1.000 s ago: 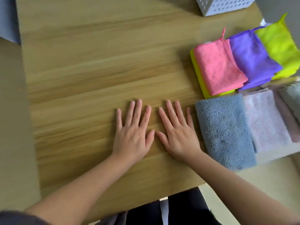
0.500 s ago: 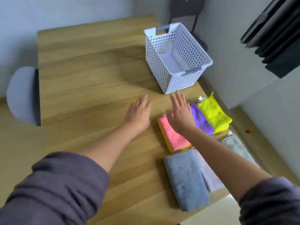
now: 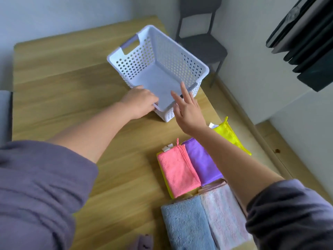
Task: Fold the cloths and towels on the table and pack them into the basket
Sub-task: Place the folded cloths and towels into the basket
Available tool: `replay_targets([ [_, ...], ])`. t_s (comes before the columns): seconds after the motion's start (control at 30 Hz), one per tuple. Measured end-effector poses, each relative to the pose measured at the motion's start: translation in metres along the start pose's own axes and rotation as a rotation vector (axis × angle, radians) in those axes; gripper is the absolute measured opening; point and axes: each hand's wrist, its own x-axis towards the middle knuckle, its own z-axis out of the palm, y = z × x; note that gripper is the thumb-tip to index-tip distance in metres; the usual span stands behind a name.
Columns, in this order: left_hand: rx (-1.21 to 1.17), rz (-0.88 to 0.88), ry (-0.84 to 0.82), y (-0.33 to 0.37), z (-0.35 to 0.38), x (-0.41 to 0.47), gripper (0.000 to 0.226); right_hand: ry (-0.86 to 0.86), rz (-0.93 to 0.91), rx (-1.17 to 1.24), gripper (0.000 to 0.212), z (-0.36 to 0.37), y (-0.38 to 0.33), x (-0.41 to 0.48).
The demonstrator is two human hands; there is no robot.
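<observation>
Nearest, under the right forearm: two folded towels side by side, one blue-grey towel [image 3: 187, 224] and one pale pink towel [image 3: 225, 219], touching along their long edges.

Beyond them, closer to the right wrist: four folded cloths. One pink cloth [image 3: 178, 172] lies on a yellow cloth [image 3: 163, 175] of which only an edge shows. One purple cloth [image 3: 201, 159] overlaps the pink one's right side. A second yellow cloth [image 3: 228, 136] lies right of the wrist.

Left hand [image 3: 140, 101]: fingers curled over the near rim of the one white perforated basket [image 3: 162, 51], gripping it.

Right hand [image 3: 187, 109]: fingers spread and straight, holding nothing, at the basket's near corner. Contact cannot be confirmed.

Nothing lies in the basket, which stands on the wooden table [image 3: 63, 78] directly beyond both hands. One dark chair [image 3: 200, 38] stands past it.
</observation>
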Motion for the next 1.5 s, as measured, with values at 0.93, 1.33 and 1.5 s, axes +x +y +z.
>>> replay_targets([
  [0.93, -0.248, 0.064, -0.110, 0.165, 0.055, -0.363, 0.038, -0.098, 0.013, 0.387, 0.052, 0.066, -0.156, -0.295],
  [1.33, -0.440, 0.035, 0.486, 0.215, 0.013, -0.309, 0.014, 0.148, 0.519, 0.552, 0.037, 0.022, -0.073, -0.320],
  [1.5, -0.394, 0.092, 0.292, 0.274, 0.025, -0.249, 0.012, 0.055, 0.686, 0.347, 0.041, 0.007, -0.012, -0.330],
])
